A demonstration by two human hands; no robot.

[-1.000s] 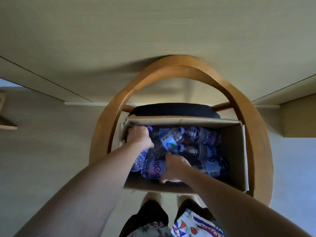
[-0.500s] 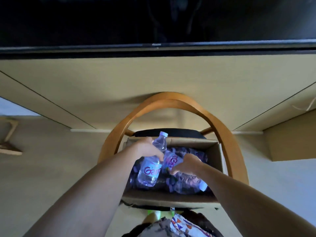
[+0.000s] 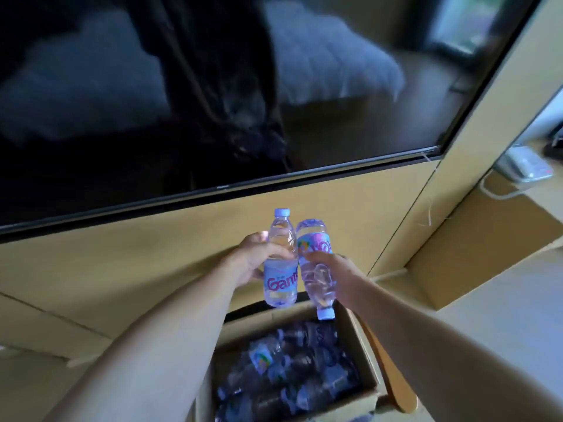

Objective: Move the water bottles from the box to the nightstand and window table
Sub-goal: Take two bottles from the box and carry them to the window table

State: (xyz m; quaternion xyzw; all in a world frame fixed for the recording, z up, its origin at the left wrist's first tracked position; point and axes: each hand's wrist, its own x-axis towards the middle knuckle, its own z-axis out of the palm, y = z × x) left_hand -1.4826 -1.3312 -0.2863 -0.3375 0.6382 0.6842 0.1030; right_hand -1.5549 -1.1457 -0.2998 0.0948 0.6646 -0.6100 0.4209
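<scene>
Two bottles up, clear of the box.
Our left hand (image 3: pixel 253 260) grips an upright bottle (image 3: pixel 280 263); our right hand (image 3: pixel 332 269) grips an inverted bottle (image 3: pixel 316 269), both touching above the cardboard box (image 3: pixel 356 345) of bottles.

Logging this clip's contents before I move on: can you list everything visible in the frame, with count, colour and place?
upright bottle: one, clear, blue cap up, held above the box
inverted bottle: one, clear, cap down, beside it
boxed bottles: several, too dim to count, lying in the box
cardboard box: one, brown, bottom centre
television: one, black, on the wall
telephone: one, white, on the right ledge
left hand: grips the upright bottle
right hand: grips the inverted bottle
</scene>
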